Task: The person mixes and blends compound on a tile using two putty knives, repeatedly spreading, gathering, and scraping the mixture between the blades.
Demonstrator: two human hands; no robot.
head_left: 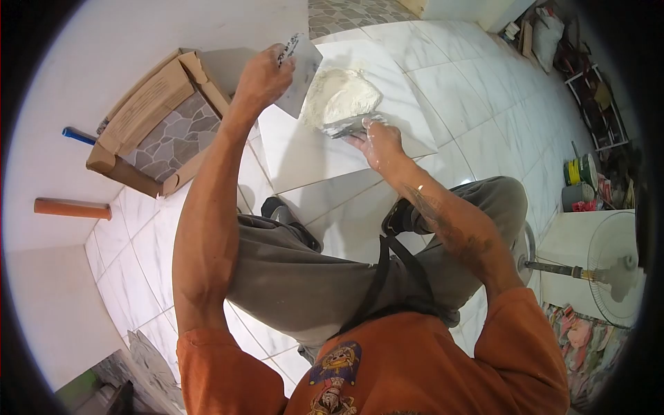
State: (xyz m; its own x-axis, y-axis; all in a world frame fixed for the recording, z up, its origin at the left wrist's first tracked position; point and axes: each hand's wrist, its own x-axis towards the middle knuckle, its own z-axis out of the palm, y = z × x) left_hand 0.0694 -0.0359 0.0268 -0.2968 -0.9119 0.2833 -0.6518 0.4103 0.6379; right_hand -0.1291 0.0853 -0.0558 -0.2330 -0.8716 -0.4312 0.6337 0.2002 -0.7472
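My left hand (266, 79) is raised at the left of a white square board or tile (404, 128) on the floor. Its fingers are closed on the edge of a thin pale flat plate (304, 76) with black markings. A mound of cream-white powder (349, 93) lies on the white square. My right hand (377, 144) is at the near side of the mound, closed around a grey flat scraper-like tool (346, 127) smeared with white. The tool touches the powder's near edge. White dust marks my right fingers.
An open cardboard box (149, 104) stands at the left by the wall, near an orange tube (72, 207) and a blue-handled thing (78, 135). At the right are a fan (612, 266), a white rack (595, 104) and several cans (579, 173). My feet rest on marble-look tiles.
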